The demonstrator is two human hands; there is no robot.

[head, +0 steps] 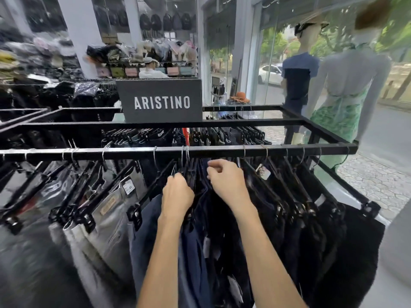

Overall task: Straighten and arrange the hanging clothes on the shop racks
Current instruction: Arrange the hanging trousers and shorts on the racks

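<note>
Stands at a black metal rack (133,153) packed with trousers on clip hangers (134,215). Reaches both bare arms forward, just under the front rail, into the middle of the row. Digs the left hand (176,192) into the tight bunch of hangers there, knuckles up, fingers curled round them. Holds the right hand (226,181) just beside it, at the top of the navy trousers (198,236), fingers bent and thumb close to the fingertips; cannot tell whether anything is pinched between them. Has grey jeans (104,223) to the left of the hands, hanging tilted and spread apart. Has black trousers (333,241) to the right, with a paper tag (263,173) dangling near the rail. Looks across to a second row of dark trousers (222,136) on the far rail of the same rack. Faces a dark sign (162,102) reading ARISTINO on top of the rack. Takes in, by the glass front, a blue-shirt mannequin (298,74) and a green-dress mannequin (347,92).
</note>
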